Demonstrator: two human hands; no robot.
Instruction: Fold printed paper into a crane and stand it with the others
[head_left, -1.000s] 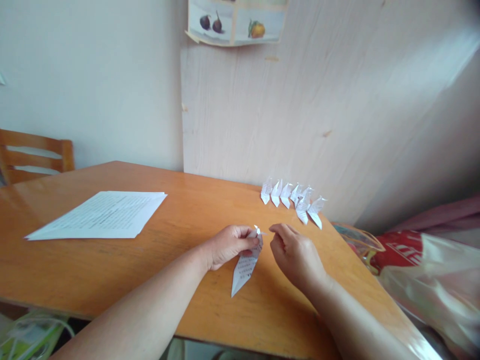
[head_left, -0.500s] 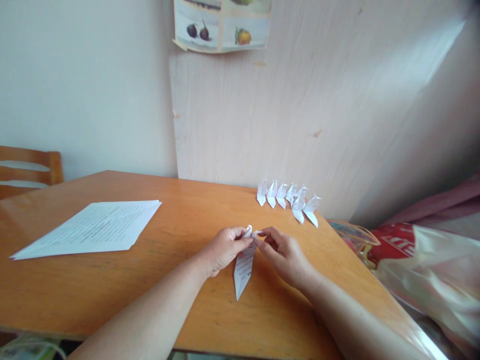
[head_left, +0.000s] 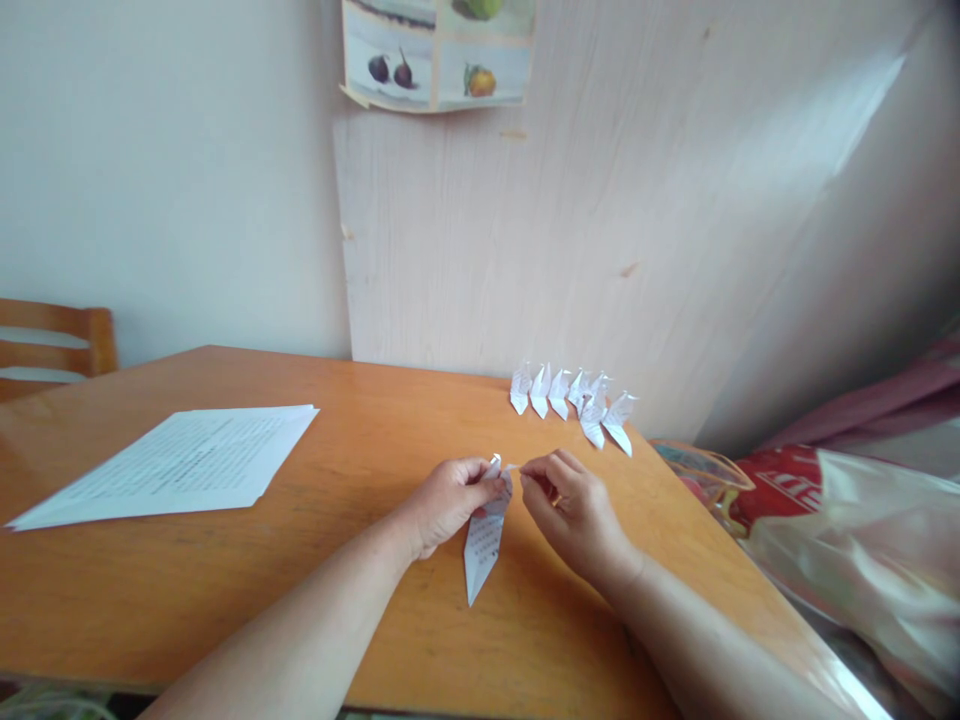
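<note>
Between thumb and fingers, my left hand (head_left: 454, 500) holds a folded strip of printed white paper (head_left: 484, 545), its pointed end hanging down towards me. Two narrow tips stick up at the top of this paper. My right hand (head_left: 574, 510) is closed in a pinch at the tip on the right side; the fingertips cover whatever part of it they grip. Several folded paper figures (head_left: 559, 393) of the same white printed paper stand in a group near the table's back right edge.
A stack of printed sheets (head_left: 180, 465) lies on the left of the wooden table (head_left: 300, 580). A chair back (head_left: 56, 340) is at the far left. Plastic bags (head_left: 862, 540) sit beyond the right edge. Fruit pictures (head_left: 439, 55) hang on the wall.
My right hand has shifted slightly, its fingers now pinched closer together at the right tip. My left hand keeps its hold on the paper. The whole view has moved a little.
</note>
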